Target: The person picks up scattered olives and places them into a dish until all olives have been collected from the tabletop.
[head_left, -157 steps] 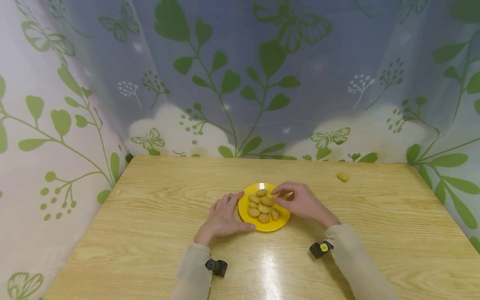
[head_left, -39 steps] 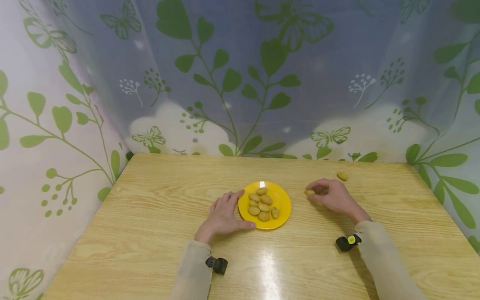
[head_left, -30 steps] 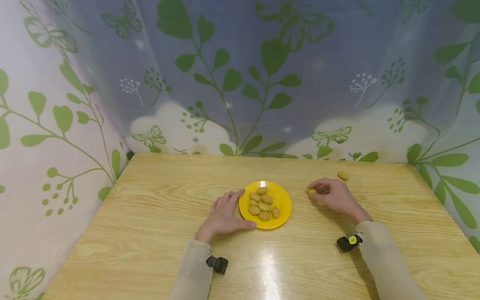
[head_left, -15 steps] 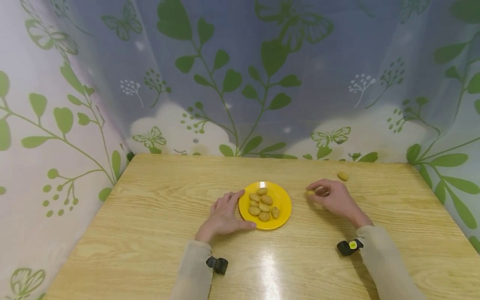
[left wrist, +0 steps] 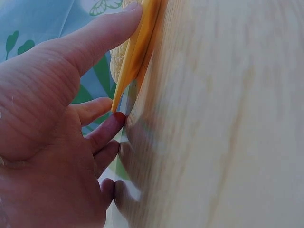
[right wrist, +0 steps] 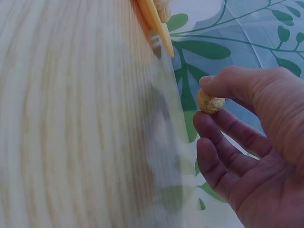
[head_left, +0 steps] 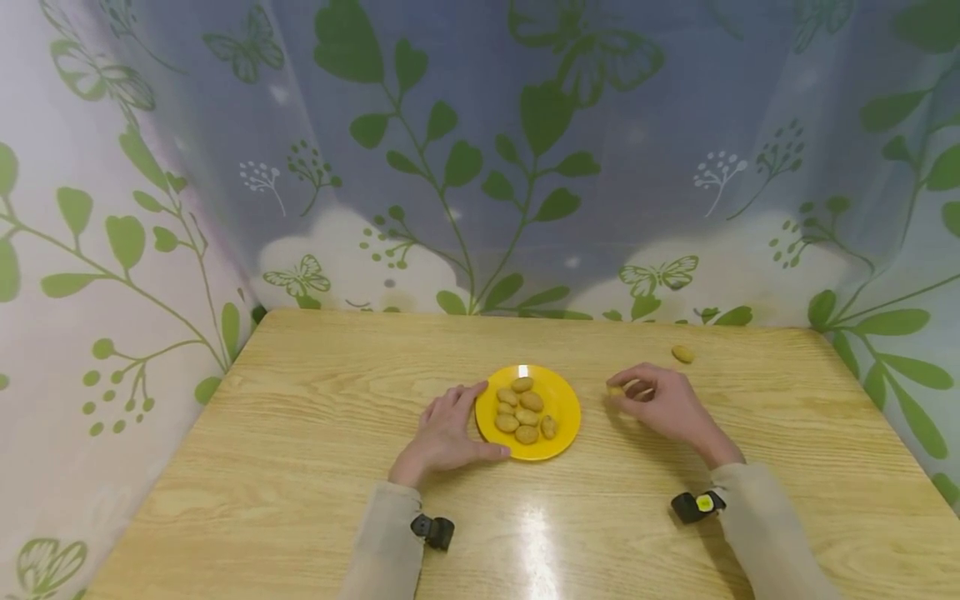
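A yellow plate (head_left: 564, 400) on the table carries several peanuts in their shells (head_left: 532, 402). My left hand (head_left: 444, 442) holds its left side, with the thumb on the rim and the index finger at the edge. The other fingertips touch the table in the left wrist view. To the right of the plate, my right hand (head_left: 670, 406) pinches one peanut (right wrist: 210, 101) between thumb and fingertips. The peanut looks raised just off the table. Another peanut (head_left: 682, 354) lies beyond the right hand, touched by neither.
The wooden table (head_left: 315, 400) runs back to a printed curtain (head_left: 480, 167) with leaves and butterflies. A similar curtain (head_left: 97, 333) hangs at the left side. Each wrist wears a small black camera (head_left: 433, 532).
Since the oldest frame, my right hand has moved right, away from the plate, and now pinches a peanut there. Over the last second it has barely shifted. The left hand has stayed put.
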`<action>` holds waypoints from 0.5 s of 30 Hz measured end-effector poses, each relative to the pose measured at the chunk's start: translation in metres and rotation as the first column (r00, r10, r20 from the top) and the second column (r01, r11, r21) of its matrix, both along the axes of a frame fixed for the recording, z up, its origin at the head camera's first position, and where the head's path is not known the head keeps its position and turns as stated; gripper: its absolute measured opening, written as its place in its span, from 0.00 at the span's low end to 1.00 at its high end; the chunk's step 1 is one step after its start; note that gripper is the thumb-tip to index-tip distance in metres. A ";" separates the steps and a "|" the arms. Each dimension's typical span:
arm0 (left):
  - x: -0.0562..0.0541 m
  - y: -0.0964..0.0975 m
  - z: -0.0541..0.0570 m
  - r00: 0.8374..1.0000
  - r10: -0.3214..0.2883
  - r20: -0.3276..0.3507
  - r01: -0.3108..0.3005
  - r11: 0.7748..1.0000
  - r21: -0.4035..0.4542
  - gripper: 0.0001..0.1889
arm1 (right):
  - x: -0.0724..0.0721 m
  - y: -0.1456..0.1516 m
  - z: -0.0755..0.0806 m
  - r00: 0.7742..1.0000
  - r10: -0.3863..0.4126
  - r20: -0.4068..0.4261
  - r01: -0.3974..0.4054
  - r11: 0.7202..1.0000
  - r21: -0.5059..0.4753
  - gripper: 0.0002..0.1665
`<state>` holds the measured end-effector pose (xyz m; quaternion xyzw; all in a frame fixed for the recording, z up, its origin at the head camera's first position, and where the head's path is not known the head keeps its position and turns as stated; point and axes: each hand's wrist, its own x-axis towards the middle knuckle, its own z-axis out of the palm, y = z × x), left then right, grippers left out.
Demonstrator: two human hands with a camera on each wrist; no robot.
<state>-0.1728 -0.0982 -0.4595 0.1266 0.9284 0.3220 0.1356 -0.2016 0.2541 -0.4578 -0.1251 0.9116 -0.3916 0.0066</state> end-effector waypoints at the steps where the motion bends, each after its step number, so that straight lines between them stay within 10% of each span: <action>1: 0.001 0.000 0.000 1.000 -0.001 0.000 0.001 1.000 0.002 0.55 | 0.001 -0.001 0.001 1.000 0.002 -0.006 -0.002 1.000 0.001 0.13; 15: 0.000 0.000 0.000 1.000 0.002 0.006 -0.002 1.000 -0.007 0.55 | 0.005 -0.014 0.006 0.995 0.055 -0.078 -0.055 0.998 0.007 0.12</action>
